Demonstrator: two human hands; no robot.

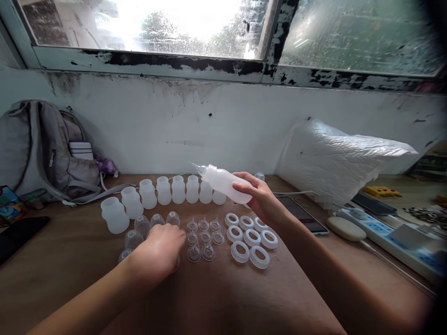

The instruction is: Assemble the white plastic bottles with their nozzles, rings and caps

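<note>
My right hand [256, 195] holds a frosted white bottle [226, 184] tilted to the left, with a clear nipple and a ring at its upper end. My left hand [162, 251] is low over the clear domed caps [133, 239] at the left; its fingertips are hidden, and what they hold cannot be made out. Clear nipples [204, 237] stand in rows beside it, in the middle. To their right lie several white rings [252, 237]. Behind all these, open frosted bottles [163, 190] form a curved row.
A grey backpack [42, 149] sits at the far left. On the right are a phone [302, 215], a white padded bag [335, 160], a power strip [391, 242] and an oval white object [346, 229] with a cable. A wall with windows rises behind.
</note>
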